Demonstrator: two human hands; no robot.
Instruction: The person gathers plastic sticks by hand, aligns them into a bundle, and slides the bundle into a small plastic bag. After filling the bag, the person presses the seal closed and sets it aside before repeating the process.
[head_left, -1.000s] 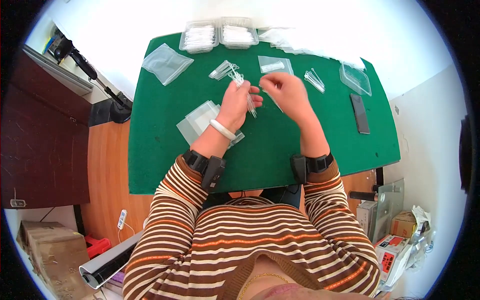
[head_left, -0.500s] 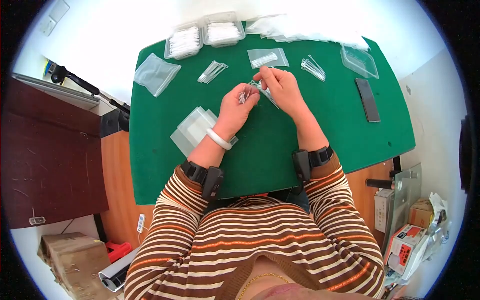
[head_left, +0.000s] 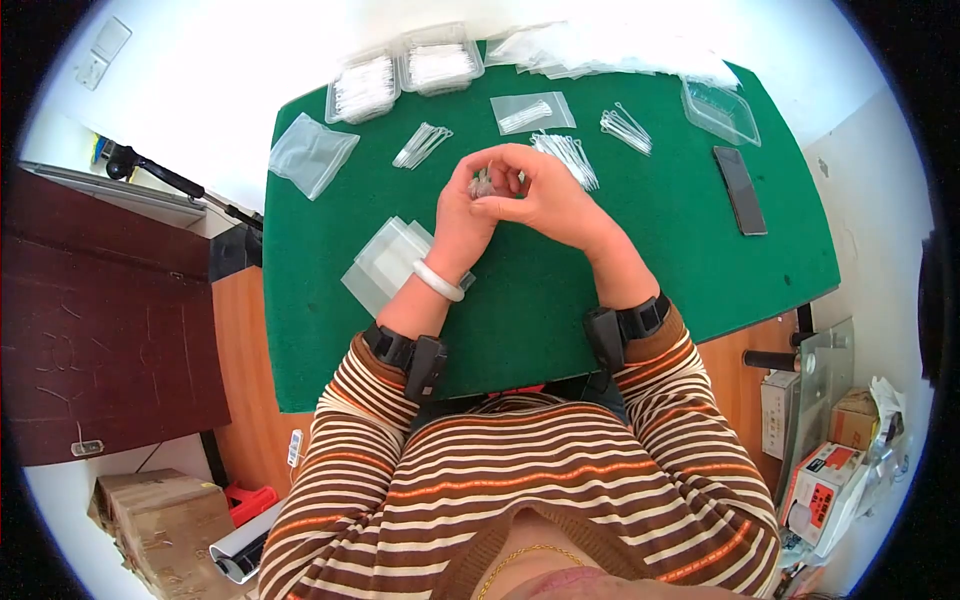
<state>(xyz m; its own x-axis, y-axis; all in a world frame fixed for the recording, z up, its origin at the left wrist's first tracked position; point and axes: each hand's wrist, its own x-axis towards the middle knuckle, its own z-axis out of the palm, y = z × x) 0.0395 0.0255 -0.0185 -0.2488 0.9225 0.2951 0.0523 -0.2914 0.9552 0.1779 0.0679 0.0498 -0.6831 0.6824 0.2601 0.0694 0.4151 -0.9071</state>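
Left hand (head_left: 462, 212) grips a partly hidden bunch of thin sticks (head_left: 482, 187) over the green desk (head_left: 540, 325), right hand (head_left: 547, 202) curved against the left, its hold unclear, with white looped sticks (head_left: 568, 160) just beyond and clear bags (head_left: 383, 262) partly covered by the left arm (head_left: 415, 306).

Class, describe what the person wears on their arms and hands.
The left sleeve and right sleeve are brown with cream and orange stripes. Beyond each, a black strap bears a boxy black device. A white bracelet circles the left wrist. The left hand and right hand are gloveless.
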